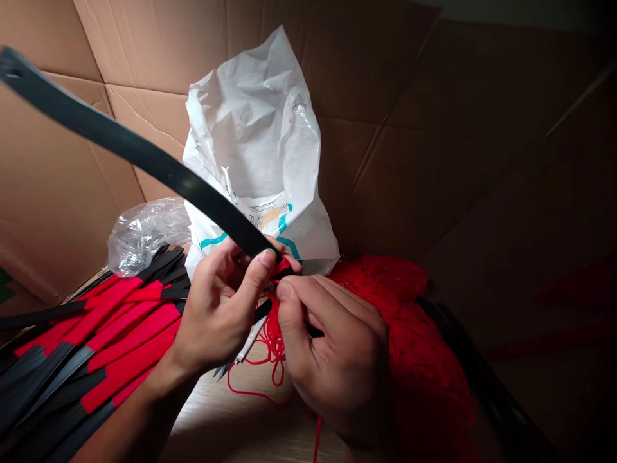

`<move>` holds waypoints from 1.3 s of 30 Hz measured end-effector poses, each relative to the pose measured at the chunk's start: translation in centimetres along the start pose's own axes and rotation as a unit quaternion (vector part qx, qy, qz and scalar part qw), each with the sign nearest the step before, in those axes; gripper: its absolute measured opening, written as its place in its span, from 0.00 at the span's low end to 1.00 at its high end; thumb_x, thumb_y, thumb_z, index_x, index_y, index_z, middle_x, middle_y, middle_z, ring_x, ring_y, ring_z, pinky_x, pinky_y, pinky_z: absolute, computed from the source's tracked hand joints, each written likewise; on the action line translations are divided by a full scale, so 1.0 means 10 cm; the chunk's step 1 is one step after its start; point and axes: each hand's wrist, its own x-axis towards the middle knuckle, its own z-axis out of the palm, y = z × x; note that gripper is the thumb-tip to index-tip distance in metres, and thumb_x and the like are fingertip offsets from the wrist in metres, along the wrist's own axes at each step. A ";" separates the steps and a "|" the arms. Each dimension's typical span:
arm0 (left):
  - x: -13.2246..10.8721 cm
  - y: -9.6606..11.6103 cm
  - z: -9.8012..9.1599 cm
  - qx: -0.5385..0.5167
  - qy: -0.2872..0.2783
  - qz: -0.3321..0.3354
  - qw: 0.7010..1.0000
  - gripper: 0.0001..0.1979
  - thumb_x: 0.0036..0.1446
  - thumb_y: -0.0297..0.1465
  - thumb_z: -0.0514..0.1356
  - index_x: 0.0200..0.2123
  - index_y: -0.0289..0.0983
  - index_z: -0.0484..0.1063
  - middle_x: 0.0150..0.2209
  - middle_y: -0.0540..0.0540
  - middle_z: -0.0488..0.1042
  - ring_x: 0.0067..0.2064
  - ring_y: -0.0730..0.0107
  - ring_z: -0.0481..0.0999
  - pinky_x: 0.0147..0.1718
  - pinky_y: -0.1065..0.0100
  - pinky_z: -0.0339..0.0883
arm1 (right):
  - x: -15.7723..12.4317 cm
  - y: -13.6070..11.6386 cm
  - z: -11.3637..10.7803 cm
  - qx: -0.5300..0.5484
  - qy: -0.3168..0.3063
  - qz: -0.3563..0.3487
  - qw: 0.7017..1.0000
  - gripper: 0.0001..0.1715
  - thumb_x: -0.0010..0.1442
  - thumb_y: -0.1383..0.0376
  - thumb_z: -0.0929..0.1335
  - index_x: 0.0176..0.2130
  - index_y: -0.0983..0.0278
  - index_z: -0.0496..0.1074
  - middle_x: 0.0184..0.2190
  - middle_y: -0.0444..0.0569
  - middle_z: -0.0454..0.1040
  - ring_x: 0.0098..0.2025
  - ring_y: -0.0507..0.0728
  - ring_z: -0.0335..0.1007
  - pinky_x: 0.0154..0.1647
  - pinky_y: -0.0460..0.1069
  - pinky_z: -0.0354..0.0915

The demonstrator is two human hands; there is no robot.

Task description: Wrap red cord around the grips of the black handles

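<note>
A long, curved black strip (130,149) with a hole at its far end rises to the upper left. My left hand (219,315) is closed on its near end, the thumb pressed flat on top. Red cord (285,265) is wound around the strip just past that thumb. My right hand (337,347) is closed in a pinch at this winding, with the cord at its fingertips; the exact grip is partly hidden. Loose loops of red cord (276,347) hang below between both hands. Pointed metal blade tips (222,372) show on the table beneath my left hand.
Several black strips wrapped in red (128,321) are piled at the left. A white plastic bag (255,128) stands open behind my hands, beside clear plastic (147,231). A big heap of red cord (424,360) lies at the right. Cardboard walls (366,77) enclose the back.
</note>
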 end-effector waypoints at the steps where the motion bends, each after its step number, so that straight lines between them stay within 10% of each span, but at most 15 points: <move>1: 0.01 -0.03 0.00 -0.013 -0.001 -0.009 1.000 0.08 0.69 0.36 0.69 0.47 0.38 0.83 0.46 0.43 0.87 0.44 0.64 0.87 0.39 0.71 0.79 | 0.01 0.01 0.01 -0.002 0.001 -0.002 1.000 0.19 0.73 0.73 0.65 0.28 0.62 0.68 0.23 0.43 0.68 0.27 0.50 0.66 0.32 0.49 0.64; 11: -0.04 -0.17 0.17 -0.190 -0.043 -0.137 0.971 0.11 0.72 0.36 0.66 0.51 0.38 0.84 0.51 0.41 0.86 0.56 0.59 0.84 0.57 0.62 0.78 | 0.03 0.15 0.09 -0.004 0.038 0.003 0.999 0.18 0.73 0.72 0.65 0.29 0.62 0.69 0.24 0.42 0.70 0.25 0.50 0.67 0.32 0.49 0.66; 17: -0.08 -0.32 0.22 -0.060 0.111 -0.135 0.983 0.22 0.67 0.48 0.68 0.58 0.46 0.78 0.59 0.47 0.80 0.63 0.62 0.77 0.60 0.68 0.73 | 0.02 0.12 0.10 0.004 0.024 0.018 1.000 0.17 0.73 0.72 0.65 0.32 0.64 0.73 0.26 0.45 0.75 0.28 0.51 0.71 0.31 0.48 0.65; 22: 0.00 -0.33 0.15 0.053 -0.004 -0.051 0.997 0.20 0.74 0.50 0.58 0.49 0.40 0.77 0.44 0.48 0.78 0.48 0.68 0.77 0.50 0.70 0.72 | 0.00 0.14 0.10 -0.021 0.026 0.038 0.999 0.19 0.73 0.71 0.66 0.29 0.64 0.72 0.21 0.42 0.69 0.21 0.48 0.64 0.24 0.47 0.57; 30: -0.01 -0.21 0.08 -0.124 -0.124 -0.140 0.975 0.14 0.74 0.44 0.61 0.44 0.38 0.73 0.32 0.53 0.70 0.31 0.77 0.69 0.32 0.76 0.70 | 0.03 0.14 -0.01 0.038 0.039 0.040 0.998 0.15 0.74 0.70 0.67 0.33 0.64 0.74 0.25 0.40 0.75 0.21 0.44 0.64 0.25 0.43 0.60; 39: 0.01 -0.24 0.07 -0.154 -0.153 -0.129 0.968 0.15 0.75 0.43 0.61 0.41 0.39 0.68 0.26 0.58 0.60 0.22 0.83 0.53 0.19 0.78 0.50 | 0.02 0.11 -0.06 0.035 0.049 0.045 0.997 0.15 0.74 0.69 0.66 0.33 0.63 0.75 0.23 0.38 0.75 0.22 0.43 0.68 0.25 0.40 0.62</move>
